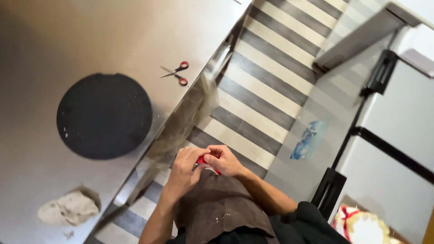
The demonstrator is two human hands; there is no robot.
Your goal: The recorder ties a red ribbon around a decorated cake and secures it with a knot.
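Observation:
Both my hands are joined in front of my brown apron (217, 203), off the table's edge. My left hand (186, 168) and my right hand (224, 160) close together around a small red object (202, 159), mostly hidden by the fingers. On the steel table (58, 45) lie red-handled scissors (176, 73), blades apart, near the edge. A black round disc (104, 115) lies flat to the left of my hands. A lump of pale dough (68, 208) sits at the table's near corner.
The floor (266, 86) has grey and white stripes. A blue and white scrap (309, 140) lies on it. A white appliance with black hinges (398, 126) stands at the right. A red and white package (361, 226) sits at the bottom right.

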